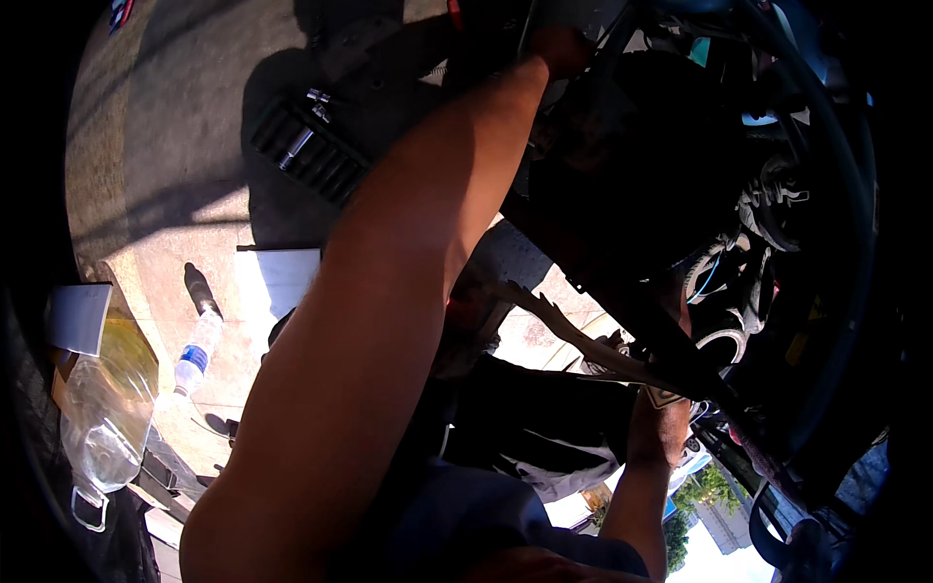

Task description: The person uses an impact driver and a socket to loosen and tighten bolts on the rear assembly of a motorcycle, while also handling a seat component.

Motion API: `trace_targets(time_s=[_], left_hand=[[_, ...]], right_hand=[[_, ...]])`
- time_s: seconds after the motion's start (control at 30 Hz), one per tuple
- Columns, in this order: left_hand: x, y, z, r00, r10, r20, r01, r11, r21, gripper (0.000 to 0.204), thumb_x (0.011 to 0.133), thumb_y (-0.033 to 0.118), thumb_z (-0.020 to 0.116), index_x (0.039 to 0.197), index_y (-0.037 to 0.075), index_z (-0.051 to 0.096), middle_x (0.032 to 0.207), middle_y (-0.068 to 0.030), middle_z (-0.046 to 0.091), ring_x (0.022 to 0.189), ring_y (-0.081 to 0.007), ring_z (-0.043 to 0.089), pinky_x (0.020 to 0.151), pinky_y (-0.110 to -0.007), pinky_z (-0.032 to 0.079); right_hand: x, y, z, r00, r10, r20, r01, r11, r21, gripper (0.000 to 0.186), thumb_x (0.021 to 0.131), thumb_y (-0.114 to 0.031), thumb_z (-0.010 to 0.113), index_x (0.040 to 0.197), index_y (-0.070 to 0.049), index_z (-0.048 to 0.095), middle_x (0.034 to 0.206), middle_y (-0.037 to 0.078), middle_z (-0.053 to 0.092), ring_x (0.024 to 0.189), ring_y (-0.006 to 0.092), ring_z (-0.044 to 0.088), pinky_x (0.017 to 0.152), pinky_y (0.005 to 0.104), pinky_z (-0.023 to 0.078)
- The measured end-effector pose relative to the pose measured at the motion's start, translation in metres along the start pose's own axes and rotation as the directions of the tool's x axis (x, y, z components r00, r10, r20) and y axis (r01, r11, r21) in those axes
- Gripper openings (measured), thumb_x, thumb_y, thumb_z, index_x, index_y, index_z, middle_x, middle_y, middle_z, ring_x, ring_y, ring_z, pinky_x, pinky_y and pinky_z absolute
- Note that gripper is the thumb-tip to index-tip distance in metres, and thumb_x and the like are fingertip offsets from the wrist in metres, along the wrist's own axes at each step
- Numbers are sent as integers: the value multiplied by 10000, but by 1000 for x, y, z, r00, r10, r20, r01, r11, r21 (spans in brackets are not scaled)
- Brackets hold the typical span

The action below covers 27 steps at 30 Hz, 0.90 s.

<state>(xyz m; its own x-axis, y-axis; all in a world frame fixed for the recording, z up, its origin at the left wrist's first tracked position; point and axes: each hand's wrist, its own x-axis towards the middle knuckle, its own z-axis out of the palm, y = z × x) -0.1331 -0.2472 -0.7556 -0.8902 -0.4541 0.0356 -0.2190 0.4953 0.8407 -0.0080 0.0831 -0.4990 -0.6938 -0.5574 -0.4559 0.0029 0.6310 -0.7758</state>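
Note:
My left arm stretches across the view to the top middle, where my left hand (562, 51) is in deep shadow against dark machine parts. Its fingers, and anything in them, cannot be made out. At the lower right my right forearm rises behind a dark frame bar (632, 316). Only slivers of my right hand (677, 303) show past that bar, so its fingers are hidden. Near my right wrist a pale, ragged-edged strip (573, 338) runs along the bar. Between my arms sits a large black part (632, 165) of the machine, its details lost in shadow.
A socket set in a black tray (306, 151) lies on the concrete floor at left. Nearby are a white panel (282, 291), a plastic bottle (197, 352) and a large clear jug (107, 437). A thick dark tube (826, 107) curves down the right side.

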Motion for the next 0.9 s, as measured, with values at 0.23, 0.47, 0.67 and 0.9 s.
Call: trace_targets(time_s=[0.23, 0.47, 0.67, 0.9], left_hand=[[-22, 6, -40, 984, -172, 54, 169, 984, 49, 277, 977, 330, 569, 1050, 94, 696, 950, -120, 709, 921, -269, 694, 818, -422, 554], [-70, 51, -109, 771, 116, 626, -38, 990, -136, 426, 992, 455, 575, 1231, 116, 674, 1030, -136, 705, 882, -228, 697, 704, -397, 594], [-81, 50, -101, 764, 151, 627, -49, 983, -177, 383, 974, 391, 654, 1101, 31, 688, 950, -101, 715, 916, -202, 686, 775, -354, 542], [-102, 51, -102, 874, 150, 461, -177, 984, 14, 389, 1012, 410, 567, 1124, 55, 678, 1024, -162, 726, 981, -309, 708, 802, -417, 548]], right_hand=[[46, 19, -38, 972, 16, 234, -12, 1000, -20, 532, 712, 41, 784, 1220, 16, 627, 1138, 73, 685, 1027, 196, 649, 879, 341, 539], [3, 41, -79, 969, 93, 229, -177, 908, 381, 611, 814, -98, 799, 1358, -1, 538, 1256, 98, 644, 1181, 220, 594, 991, 396, 469], [108, 160, -121, 997, -19, -70, 28, 992, 125, 549, 993, -302, 639, 1403, 31, 490, 1352, 100, 601, 1167, 248, 612, 1009, 364, 497], [121, 111, -63, 976, 160, -150, -98, 931, 351, 547, 980, -278, 653, 1400, 35, 493, 1350, 112, 600, 1164, 252, 613, 999, 362, 503]])
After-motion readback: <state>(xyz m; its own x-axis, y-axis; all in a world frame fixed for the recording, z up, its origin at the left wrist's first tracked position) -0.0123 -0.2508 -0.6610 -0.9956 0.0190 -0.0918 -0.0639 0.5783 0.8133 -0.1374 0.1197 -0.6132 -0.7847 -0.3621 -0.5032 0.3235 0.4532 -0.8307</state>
